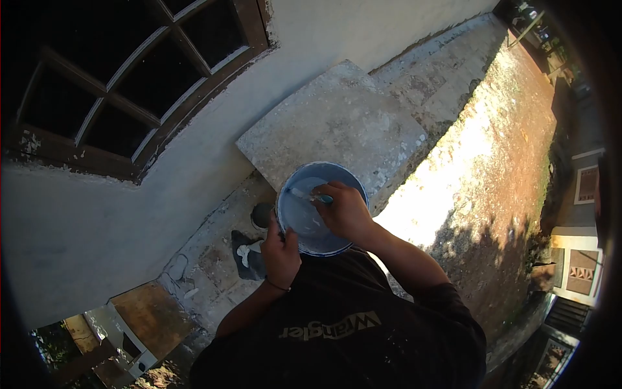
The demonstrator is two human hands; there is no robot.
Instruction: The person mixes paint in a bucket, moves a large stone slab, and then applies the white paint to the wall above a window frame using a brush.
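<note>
Here's the bucket (346, 177), right in front of the dark shirt (337, 324), with 2 hands at work: the left hand (283, 256) is clamped on its rim, while the right hand (345, 211) pinches the brush (326, 199) inside it, bristles towards the left wall of the bucket, pale paint (310, 223) below. Just beyond lies a grey slab (340, 123), window (123, 97) off left.

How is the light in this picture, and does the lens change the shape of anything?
Head view: the sunny ground glares nearly white; head view: the left hand, right hand and bucket sit in softer shade, still readable; head view: the window has almost black panes, its bars look curved, and the picture corners go dark.
</note>
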